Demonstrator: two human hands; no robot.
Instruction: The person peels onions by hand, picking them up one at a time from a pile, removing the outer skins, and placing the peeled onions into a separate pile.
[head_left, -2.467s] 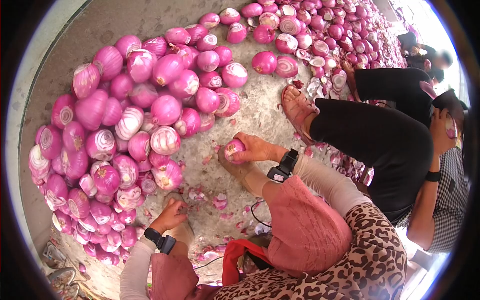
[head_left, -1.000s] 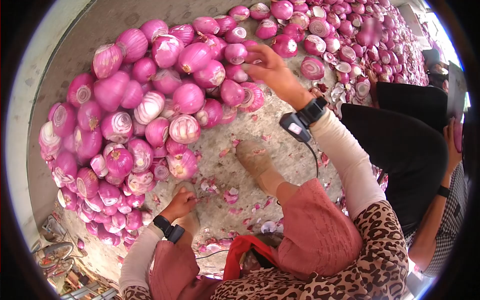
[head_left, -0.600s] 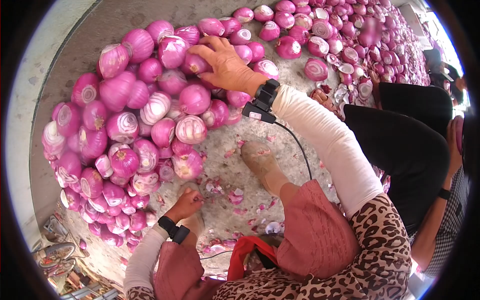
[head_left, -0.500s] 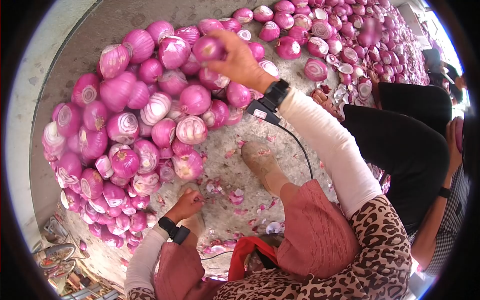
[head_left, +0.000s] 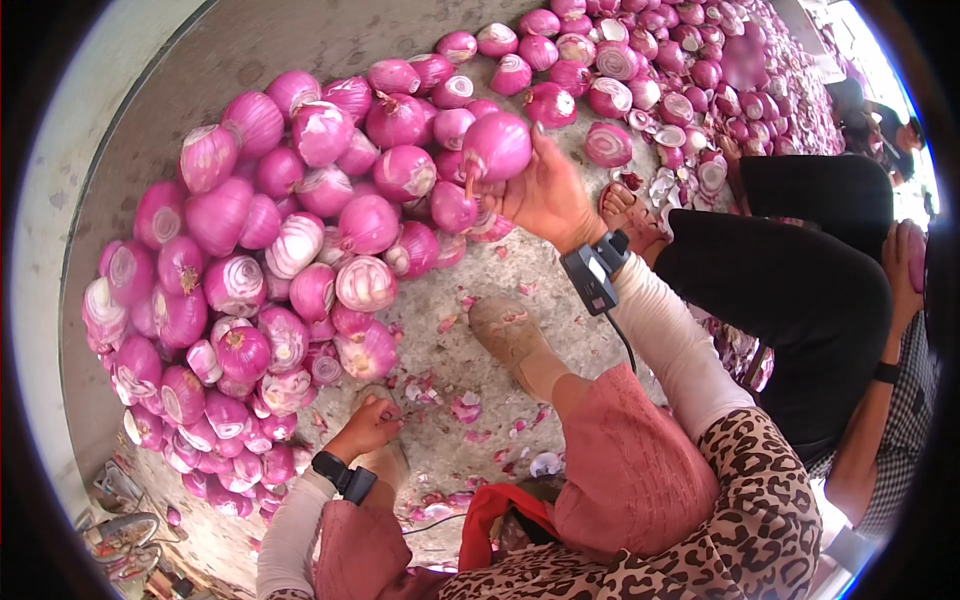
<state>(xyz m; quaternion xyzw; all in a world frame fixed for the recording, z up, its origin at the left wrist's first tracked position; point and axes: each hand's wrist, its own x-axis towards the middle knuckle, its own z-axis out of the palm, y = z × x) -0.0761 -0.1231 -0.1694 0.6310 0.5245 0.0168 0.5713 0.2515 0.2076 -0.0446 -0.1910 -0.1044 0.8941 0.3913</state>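
My right hand (head_left: 548, 195) holds a large red onion (head_left: 497, 147) at the right edge of a heap, its dry stem pointing down. The thumb is behind the onion and the fingers are under it. Beside and below it lies the heap of red onions (head_left: 368, 224), some with cut, ringed ends showing. My left hand (head_left: 370, 428) rests low by my knee, near the heap's lower right side. Its fingers are curled closed, and whatever they hold, if anything, is hidden.
More onions (head_left: 615, 62) spread across the floor at the upper right. Peel scraps (head_left: 466, 406) litter the concrete around my shoe (head_left: 505, 335). A co-worker in black trousers (head_left: 790, 270) sits to the right, an onion (head_left: 917, 255) by their hand. A bicycle (head_left: 122, 535) shows lower left.
My right hand has moved right and turned palm up from over the heap, with an onion in it. My left hand stays curled in nearly the same place.
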